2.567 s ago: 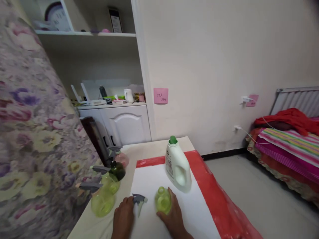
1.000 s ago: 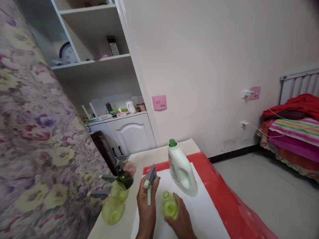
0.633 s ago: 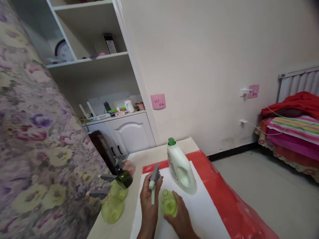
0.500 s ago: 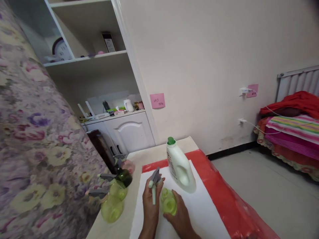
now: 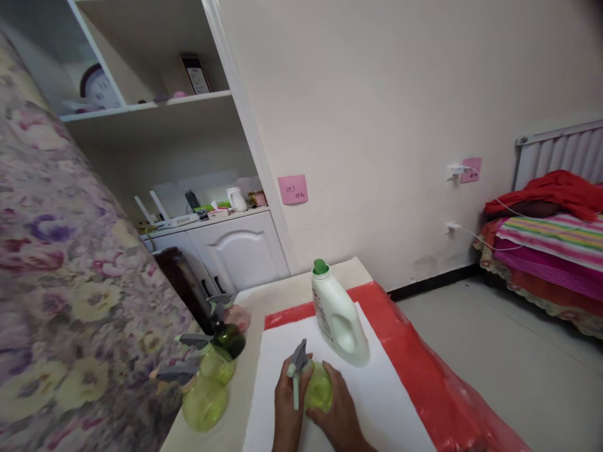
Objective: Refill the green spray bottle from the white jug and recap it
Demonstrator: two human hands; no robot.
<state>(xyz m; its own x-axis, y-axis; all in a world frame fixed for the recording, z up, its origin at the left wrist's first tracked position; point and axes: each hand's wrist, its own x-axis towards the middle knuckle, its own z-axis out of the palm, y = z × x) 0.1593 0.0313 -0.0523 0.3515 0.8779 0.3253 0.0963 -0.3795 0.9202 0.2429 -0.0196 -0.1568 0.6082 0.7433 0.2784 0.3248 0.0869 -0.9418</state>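
Observation:
My left hand [image 5: 286,411] is closed on a grey spray-trigger head [image 5: 298,363] with a pale green tube hanging from it, held over the mouth of a small light-green bottle [image 5: 318,390]. My right hand [image 5: 338,419] wraps round that bottle on the white sheet [image 5: 386,408]. Just behind stands a white detergent jug with a green cap [image 5: 336,315].
Several spray bottles [image 5: 210,370] with grey triggers, green and pink, stand at the table's left edge beside a floral curtain [image 5: 61,295]. Red plastic [image 5: 424,383] covers the table's right side. A white cabinet [image 5: 235,248] and shelves stand behind; a bed [image 5: 551,251] lies at right.
My left hand picked the trigger head up off the sheet, raised it, then brought it down to the bottle's mouth. My right hand stayed on the bottle.

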